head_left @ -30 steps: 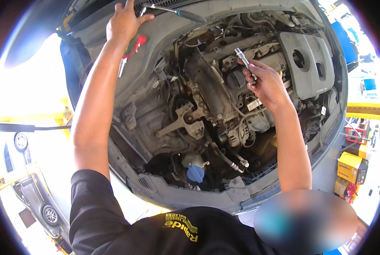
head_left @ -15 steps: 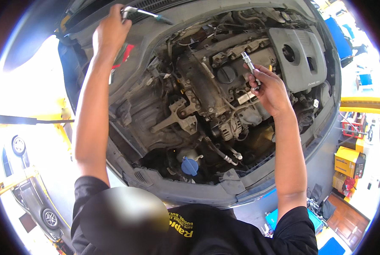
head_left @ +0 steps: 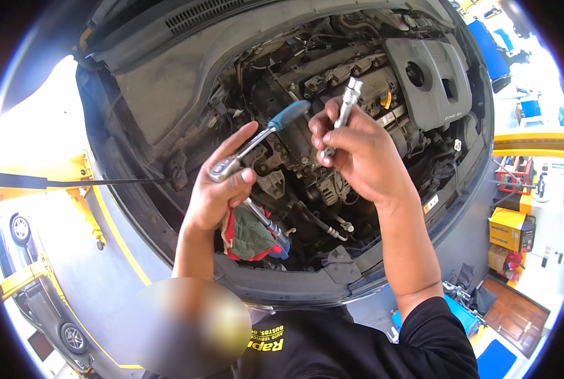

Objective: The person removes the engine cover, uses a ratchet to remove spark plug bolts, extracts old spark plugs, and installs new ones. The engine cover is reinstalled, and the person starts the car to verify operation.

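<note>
My left hand [head_left: 207, 196] is closed around a ratchet wrench [head_left: 258, 140] near its head, its blue-gripped handle pointing up and to the right. From below the same hand sticks out a metal shaft [head_left: 266, 220]; whether it joins the ratchet is hidden by my fingers. A red and green cloth [head_left: 247, 235] hangs under that hand, over the front of the engine bay. My right hand [head_left: 371, 161] pinches a short chrome extension bar with a socket-like end [head_left: 350, 100], held upright at a tilt. Both hands are above the engine [head_left: 323, 186], apart from each other.
A grey plastic engine cover [head_left: 438, 95] lies at the engine bay's right side. The car's front edge [head_left: 307, 287] runs close before me. Yellow lift arms [head_left: 73, 189] stand at left, a yellow boxed machine [head_left: 512, 230] and blue items at right.
My left hand has come down from the upper left toward the middle, bringing the ratchet and cloth. My right hand has shifted left and slightly down with the extension bar.
</note>
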`<state>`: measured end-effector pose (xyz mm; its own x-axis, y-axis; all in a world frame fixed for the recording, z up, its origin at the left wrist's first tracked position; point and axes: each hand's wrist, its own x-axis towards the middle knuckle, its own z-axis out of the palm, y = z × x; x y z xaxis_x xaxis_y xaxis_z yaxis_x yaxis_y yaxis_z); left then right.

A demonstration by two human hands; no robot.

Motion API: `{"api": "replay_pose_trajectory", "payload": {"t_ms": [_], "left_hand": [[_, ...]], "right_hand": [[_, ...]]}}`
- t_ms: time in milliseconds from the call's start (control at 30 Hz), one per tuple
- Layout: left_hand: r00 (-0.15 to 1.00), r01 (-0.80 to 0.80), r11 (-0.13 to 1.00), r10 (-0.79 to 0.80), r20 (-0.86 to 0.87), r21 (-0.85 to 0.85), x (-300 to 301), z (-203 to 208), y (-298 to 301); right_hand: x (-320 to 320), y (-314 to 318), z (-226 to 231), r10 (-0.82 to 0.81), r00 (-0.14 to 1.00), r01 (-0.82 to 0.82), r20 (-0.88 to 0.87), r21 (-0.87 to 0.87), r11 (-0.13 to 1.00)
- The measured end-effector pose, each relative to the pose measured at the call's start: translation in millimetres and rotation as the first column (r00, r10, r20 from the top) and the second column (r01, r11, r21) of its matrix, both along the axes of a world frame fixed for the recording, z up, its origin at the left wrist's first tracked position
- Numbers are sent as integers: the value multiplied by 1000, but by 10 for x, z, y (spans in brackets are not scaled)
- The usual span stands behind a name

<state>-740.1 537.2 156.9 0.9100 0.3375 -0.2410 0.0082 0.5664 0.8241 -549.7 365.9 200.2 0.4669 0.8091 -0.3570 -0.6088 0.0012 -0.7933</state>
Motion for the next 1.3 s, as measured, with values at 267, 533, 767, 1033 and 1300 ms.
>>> {"api": "replay_pose_trajectory", "payload": {"t_ms": [267, 533, 767, 1033, 1300], "left_hand": [[992, -100, 976, 83, 93, 193, 9, -389, -276], [985, -112, 788, 167, -36, 605, -16, -310, -206], [990, -49, 889, 105, -99, 455, -76, -345, -105], [982, -150, 935, 178, -57, 321, -34, -421, -178], [974, -193, 953, 215, -69, 233, 37, -616, -224]], "right_hand": [[-508, 201, -201, -30, 995, 26, -94, -51, 998], [-611, 331, -277, 1, 999, -1, -34, 12, 1000], [-527, 256, -377, 33, 987, -23, 155, -64, 998], [-452, 40, -526, 204, 901, -128, 383, -216, 968], [-215, 274, -586, 307, 769, -149, 561, -310, 939]]}}
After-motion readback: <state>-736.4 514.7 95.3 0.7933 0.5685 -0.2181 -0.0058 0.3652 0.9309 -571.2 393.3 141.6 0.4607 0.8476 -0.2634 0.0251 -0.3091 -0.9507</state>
